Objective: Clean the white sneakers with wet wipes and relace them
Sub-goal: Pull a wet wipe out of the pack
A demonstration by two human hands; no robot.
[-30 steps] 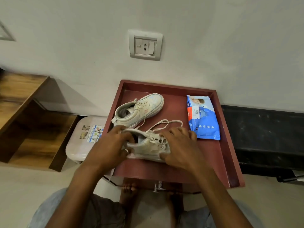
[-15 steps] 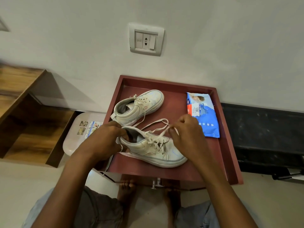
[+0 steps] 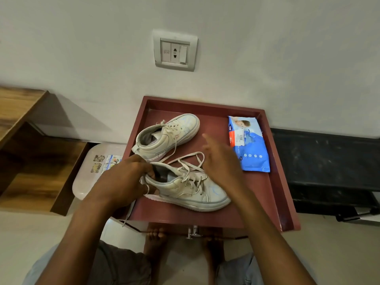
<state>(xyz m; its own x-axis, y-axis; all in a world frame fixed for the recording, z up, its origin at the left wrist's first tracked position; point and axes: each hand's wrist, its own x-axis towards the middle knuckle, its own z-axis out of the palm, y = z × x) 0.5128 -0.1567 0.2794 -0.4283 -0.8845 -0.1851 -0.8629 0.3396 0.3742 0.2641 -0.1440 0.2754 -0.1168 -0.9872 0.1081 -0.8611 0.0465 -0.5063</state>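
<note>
Near sneaker (image 3: 191,192): lies at the front of the red tray (image 3: 246,212), toe to the right, sole flat.
Left hand (image 3: 125,179): clasps the heel collar, fingers curled into the shoe's opening; a ring shows on one finger.
Right hand (image 3: 222,163): fingers spread and straight, blurred, holding nothing, above the laced part; contact cannot be told.
Look: off-white upper, grey-edged sole, faint blue marks on the toe.
Laces (image 3: 185,159): loose loops behind the tongue; one end hangs over the tray's front left edge.
Far sneaker (image 3: 170,134): just behind, toe to the back right, laced.
Wipes pack (image 3: 250,155): blue, flat by the right wall.
Open room: bare tray floor in front of the pack.
Around: pale stool (image 3: 90,167) at left, wall socket (image 3: 175,50) above.
</note>
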